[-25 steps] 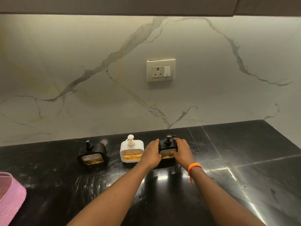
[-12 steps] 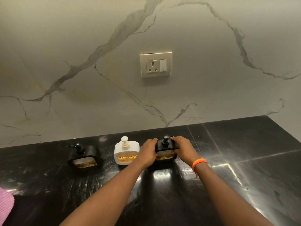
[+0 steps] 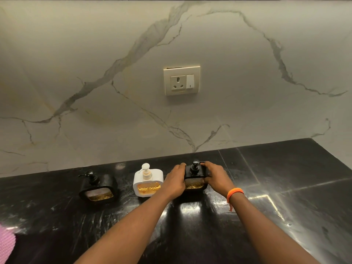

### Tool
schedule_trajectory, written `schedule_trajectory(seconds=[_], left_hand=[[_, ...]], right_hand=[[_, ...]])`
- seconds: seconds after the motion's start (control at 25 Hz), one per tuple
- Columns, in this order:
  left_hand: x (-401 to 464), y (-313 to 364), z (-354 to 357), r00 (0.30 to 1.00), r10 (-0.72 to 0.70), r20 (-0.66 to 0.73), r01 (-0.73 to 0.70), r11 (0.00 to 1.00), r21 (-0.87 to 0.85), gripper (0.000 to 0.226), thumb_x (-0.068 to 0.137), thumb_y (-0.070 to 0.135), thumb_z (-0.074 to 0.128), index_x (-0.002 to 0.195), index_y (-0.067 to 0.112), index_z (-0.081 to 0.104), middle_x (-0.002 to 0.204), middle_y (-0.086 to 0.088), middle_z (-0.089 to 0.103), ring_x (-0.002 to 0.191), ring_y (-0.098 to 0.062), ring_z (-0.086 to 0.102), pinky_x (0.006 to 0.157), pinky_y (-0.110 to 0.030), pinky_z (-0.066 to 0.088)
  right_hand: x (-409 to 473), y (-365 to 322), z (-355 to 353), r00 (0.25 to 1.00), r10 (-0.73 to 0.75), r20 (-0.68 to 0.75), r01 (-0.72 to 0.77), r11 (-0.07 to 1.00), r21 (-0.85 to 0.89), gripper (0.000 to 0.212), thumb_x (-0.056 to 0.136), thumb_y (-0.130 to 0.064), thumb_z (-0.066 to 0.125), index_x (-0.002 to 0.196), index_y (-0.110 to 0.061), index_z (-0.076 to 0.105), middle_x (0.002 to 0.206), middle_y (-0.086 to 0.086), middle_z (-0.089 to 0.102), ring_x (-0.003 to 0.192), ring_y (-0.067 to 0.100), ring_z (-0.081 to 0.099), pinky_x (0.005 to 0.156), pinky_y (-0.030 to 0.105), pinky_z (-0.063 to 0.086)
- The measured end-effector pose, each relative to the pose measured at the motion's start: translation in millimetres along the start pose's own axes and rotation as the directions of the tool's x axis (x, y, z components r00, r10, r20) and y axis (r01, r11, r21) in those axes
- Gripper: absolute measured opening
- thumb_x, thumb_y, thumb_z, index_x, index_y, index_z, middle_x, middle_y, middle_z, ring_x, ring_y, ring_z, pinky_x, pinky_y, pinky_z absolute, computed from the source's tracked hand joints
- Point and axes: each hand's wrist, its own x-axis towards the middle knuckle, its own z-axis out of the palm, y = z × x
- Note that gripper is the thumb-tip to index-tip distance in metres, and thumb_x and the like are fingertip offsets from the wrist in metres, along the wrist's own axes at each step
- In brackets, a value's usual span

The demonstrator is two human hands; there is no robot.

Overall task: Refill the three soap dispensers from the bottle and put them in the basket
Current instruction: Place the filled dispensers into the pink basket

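We see dim, warm light from above, glare streaks on the counter (image 3: 266,197), and wide-angle bowing at edges.

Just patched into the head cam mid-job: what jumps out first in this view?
Both hands are clasped around the right-hand black dispenser at the back of the dark counter: left hand on its left side, right hand with an orange wristband on its right. A white dispenser and another black dispenser stand to its left. A pink basket peeks in at the lower left edge.
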Motion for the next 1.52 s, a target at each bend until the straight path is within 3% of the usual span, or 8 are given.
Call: schedule_trajectory(seconds=[0.24, 0.4, 0.68, 1.04, 1.32, 1.52], left_hand=[[-5, 12, -27, 0.994, 0.085, -0.064, -0.084, 0.996, 0.024, 0.053, 0.085, 0.009, 0.057, 0.131, 0.026, 0.038, 0.127, -0.001, 0.050, 0.113, -0.025, 0.054, 0.092, -0.044, 0.049], [-17, 19, -49, 0.985, 0.135, -0.110, -0.132, 0.991, 0.030, 0.039, 0.085, 0.016, 0.060, 0.115, 0.033, 0.042, 0.117, 0.004, 0.054, 0.102, -0.019, 0.057, 0.085, -0.045, 0.053], [-49, 19, -83, 0.970, 0.184, -0.158, -0.180, 0.983, 0.040, 0.033, 0.085, 0.014, 0.060, 0.106, 0.034, 0.044, 0.109, 0.006, 0.055, 0.096, -0.015, 0.054, 0.083, -0.045, 0.053], [-109, -7, -129, 0.963, 0.193, -0.189, -0.188, 0.981, 0.040, 0.033, 0.087, 0.013, 0.063, 0.114, 0.028, 0.049, 0.111, 0.004, 0.058, 0.099, -0.015, 0.055, 0.087, -0.043, 0.053], [-168, -48, -154, 0.963, 0.172, -0.209, -0.171, 0.985, 0.023, 0.035, 0.088, 0.018, 0.064, 0.118, 0.026, 0.050, 0.108, 0.004, 0.060, 0.096, -0.014, 0.057, 0.085, -0.042, 0.054], [-210, -88, -182, 0.961, 0.167, -0.221, -0.170, 0.985, 0.004, 0.042, 0.087, 0.009, 0.062, 0.125, 0.021, 0.049, 0.113, -0.001, 0.060, 0.102, -0.017, 0.057, 0.090, -0.042, 0.052]], right_hand=[[-4, -20, -29, 0.998, -0.034, -0.059, 0.031, 0.998, -0.058, 0.058, 0.078, -0.002, 0.066, 0.129, -0.026, 0.054, 0.121, -0.001, 0.064, 0.111, 0.021, 0.060, 0.091, 0.042, 0.052], [-11, -41, -45, 0.992, -0.076, -0.097, 0.069, 0.995, -0.077, 0.054, 0.080, -0.003, 0.065, 0.128, -0.026, 0.055, 0.121, -0.001, 0.064, 0.111, 0.022, 0.059, 0.092, 0.044, 0.051], [-34, -80, -55, 0.986, -0.139, -0.090, 0.134, 0.989, -0.059, 0.052, 0.079, -0.006, 0.068, 0.124, -0.029, 0.056, 0.117, -0.004, 0.065, 0.108, 0.020, 0.061, 0.091, 0.044, 0.052], [-64, -138, -46, 0.967, -0.252, -0.024, 0.253, 0.968, 0.005, 0.047, 0.081, -0.005, 0.071, 0.122, -0.022, 0.056, 0.112, -0.003, 0.064, 0.091, 0.016, 0.066, 0.085, 0.040, 0.056], [-89, -191, -19, 0.938, -0.341, 0.067, 0.335, 0.939, 0.082, 0.050, 0.082, -0.002, 0.070, 0.127, -0.017, 0.054, 0.118, 0.000, 0.060, 0.096, 0.017, 0.066, 0.087, 0.040, 0.056], [-113, -239, 15, 0.930, -0.360, 0.066, 0.355, 0.931, 0.084, 0.050, 0.082, -0.003, 0.070, 0.127, -0.017, 0.053, 0.116, -0.003, 0.060, 0.096, 0.016, 0.066, 0.087, 0.035, 0.056]])
